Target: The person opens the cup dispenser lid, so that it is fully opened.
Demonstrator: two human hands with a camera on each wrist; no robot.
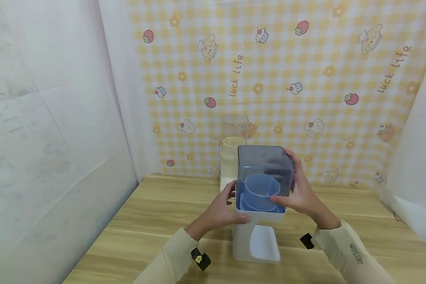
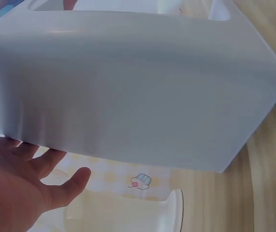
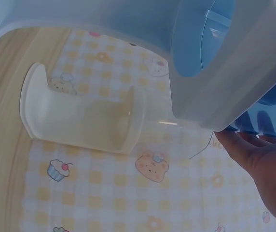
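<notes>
A white pet-feeder-like dispenser (image 1: 240, 242) stands on the table between both hands, with a low tray (image 1: 265, 244) at its foot. Its upper part is a see-through bluish box with a smoky top (image 1: 260, 154); a round blue ring (image 1: 262, 185) shows inside. My left hand (image 1: 220, 209) holds the left side of the box's white rim, thumb at the front, some fingers hidden behind. On the right, my right hand (image 1: 299, 193) grips the clear box, thumb across its front and fingers round the far side. The left wrist view shows the smooth white body (image 2: 128, 87) close up.
Behind it stands a second, cream dispenser (image 1: 228, 167) with a clear upper part, near the yellow checked cloth (image 1: 269, 71) at the back. White sheets (image 1: 56, 118) hang at the sides. The wooden table (image 1: 152, 221) stretches out on either side.
</notes>
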